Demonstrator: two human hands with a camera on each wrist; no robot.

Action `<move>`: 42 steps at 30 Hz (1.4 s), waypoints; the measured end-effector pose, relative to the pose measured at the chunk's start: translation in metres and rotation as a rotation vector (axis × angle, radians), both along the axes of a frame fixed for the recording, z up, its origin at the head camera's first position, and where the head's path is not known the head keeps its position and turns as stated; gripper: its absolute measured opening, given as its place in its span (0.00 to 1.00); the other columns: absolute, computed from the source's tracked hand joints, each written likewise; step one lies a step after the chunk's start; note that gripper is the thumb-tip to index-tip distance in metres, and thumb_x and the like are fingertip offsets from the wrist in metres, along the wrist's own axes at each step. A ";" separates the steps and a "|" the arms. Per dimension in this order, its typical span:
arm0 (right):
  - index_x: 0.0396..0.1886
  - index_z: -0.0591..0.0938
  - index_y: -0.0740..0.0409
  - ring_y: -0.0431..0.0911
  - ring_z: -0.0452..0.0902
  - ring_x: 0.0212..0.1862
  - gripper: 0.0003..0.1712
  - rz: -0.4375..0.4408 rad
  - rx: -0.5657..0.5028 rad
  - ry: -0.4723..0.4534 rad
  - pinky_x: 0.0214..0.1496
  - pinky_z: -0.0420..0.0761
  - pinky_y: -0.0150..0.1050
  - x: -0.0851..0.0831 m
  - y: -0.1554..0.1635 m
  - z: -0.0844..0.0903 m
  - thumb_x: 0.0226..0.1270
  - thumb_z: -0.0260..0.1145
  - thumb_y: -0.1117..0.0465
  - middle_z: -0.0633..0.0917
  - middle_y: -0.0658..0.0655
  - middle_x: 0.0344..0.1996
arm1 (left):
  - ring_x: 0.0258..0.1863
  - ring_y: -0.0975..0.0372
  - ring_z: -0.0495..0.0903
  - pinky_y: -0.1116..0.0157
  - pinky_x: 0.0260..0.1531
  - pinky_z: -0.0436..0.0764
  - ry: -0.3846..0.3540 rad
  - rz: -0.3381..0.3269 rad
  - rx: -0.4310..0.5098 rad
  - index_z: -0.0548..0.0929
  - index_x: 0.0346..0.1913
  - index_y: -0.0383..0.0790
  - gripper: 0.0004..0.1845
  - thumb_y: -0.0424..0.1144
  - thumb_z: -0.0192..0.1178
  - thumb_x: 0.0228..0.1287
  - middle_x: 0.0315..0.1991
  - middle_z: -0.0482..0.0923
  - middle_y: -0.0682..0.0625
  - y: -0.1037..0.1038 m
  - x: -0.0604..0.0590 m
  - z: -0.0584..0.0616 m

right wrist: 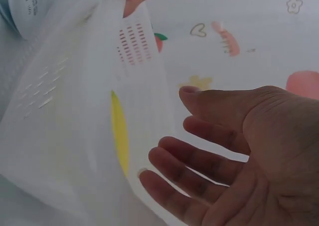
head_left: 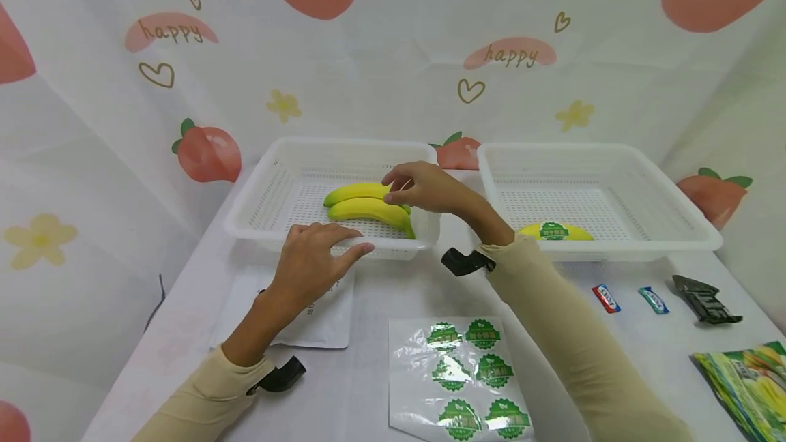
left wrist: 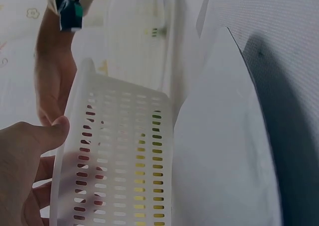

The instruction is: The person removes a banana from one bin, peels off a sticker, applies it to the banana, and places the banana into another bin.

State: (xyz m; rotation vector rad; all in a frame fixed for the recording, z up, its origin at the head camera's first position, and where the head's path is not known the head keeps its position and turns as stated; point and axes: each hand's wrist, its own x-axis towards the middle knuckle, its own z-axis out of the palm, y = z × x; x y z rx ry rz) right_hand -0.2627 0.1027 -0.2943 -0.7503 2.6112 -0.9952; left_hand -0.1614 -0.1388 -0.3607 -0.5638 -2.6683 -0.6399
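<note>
Two yellow bananas lie side by side in the left white basket. My right hand is over their right end, fingers loosely bent; the right wrist view shows nothing held in the hand. My left hand is at the near rim of the same basket. In the left wrist view, the left hand's fingers are on the inner side of the basket wall, with the thumb by the rim. Whether they touch the rim is hard to tell. The bananas show yellow through the slots.
A second white basket on the right holds a banana with a green label. In front lie a sheet of green round stickers, a white pouch, two small wrapped sweets, a black packet and a green-yellow bag.
</note>
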 end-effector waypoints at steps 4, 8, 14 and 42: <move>0.70 0.78 0.61 0.59 0.84 0.60 0.30 -0.016 0.006 -0.116 0.60 0.85 0.53 -0.016 -0.012 -0.002 0.76 0.69 0.52 0.85 0.63 0.61 | 0.54 0.50 0.88 0.45 0.54 0.73 -0.009 0.005 -0.003 0.93 0.54 0.47 0.23 0.60 0.70 0.68 0.49 0.92 0.50 0.000 0.000 0.001; 0.73 0.76 0.61 0.57 0.81 0.65 0.33 -0.048 0.009 -0.227 0.62 0.84 0.56 -0.027 -0.021 -0.003 0.76 0.69 0.51 0.81 0.63 0.67 | 0.55 0.50 0.87 0.45 0.55 0.73 -0.014 0.009 -0.004 0.92 0.54 0.47 0.23 0.60 0.69 0.68 0.49 0.92 0.49 0.000 0.001 0.001; 0.74 0.76 0.58 0.56 0.76 0.69 0.32 -0.093 0.050 -0.346 0.65 0.81 0.59 -0.036 -0.030 -0.004 0.76 0.70 0.52 0.79 0.60 0.69 | 0.55 0.50 0.87 0.46 0.54 0.73 -0.010 0.009 0.003 0.93 0.54 0.47 0.23 0.60 0.70 0.68 0.49 0.92 0.50 0.000 0.001 0.000; 0.76 0.74 0.53 0.56 0.77 0.64 0.35 -0.159 0.264 -0.534 0.57 0.87 0.47 -0.038 -0.047 -0.017 0.71 0.71 0.70 0.75 0.61 0.67 | 0.52 0.51 0.88 0.48 0.51 0.73 0.043 -0.005 0.018 0.93 0.52 0.47 0.22 0.59 0.72 0.66 0.47 0.92 0.51 -0.001 0.001 -0.004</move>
